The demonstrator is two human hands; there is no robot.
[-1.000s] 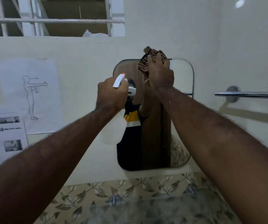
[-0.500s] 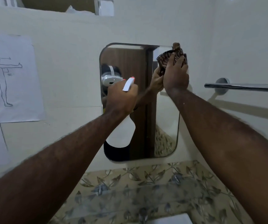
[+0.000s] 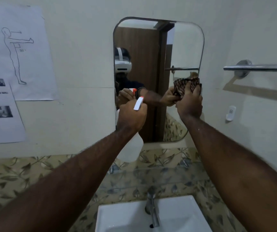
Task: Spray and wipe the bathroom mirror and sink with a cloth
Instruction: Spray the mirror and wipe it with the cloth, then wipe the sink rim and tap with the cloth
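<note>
White paper sheets (image 3: pixel 19 52) hang far left, then the left hand (image 3: pixel 131 117) wraps its fingers round the spray bottle (image 3: pixel 131 148) before the mirror (image 3: pixel 157 77), and the right hand (image 3: pixel 190 104) presses the clutched striped cloth (image 3: pixel 183 87) against the glass's right edge, above the sink (image 3: pixel 176 213).

Your left hand (image 3: pixel 131 117) was clenched, knuckles toward you, forearm reaching up and forward. Your right hand (image 3: pixel 190 102) was raised slightly higher, fingers (image 3: pixel 195 91) curled, both arms bare and nearly straight.
</note>
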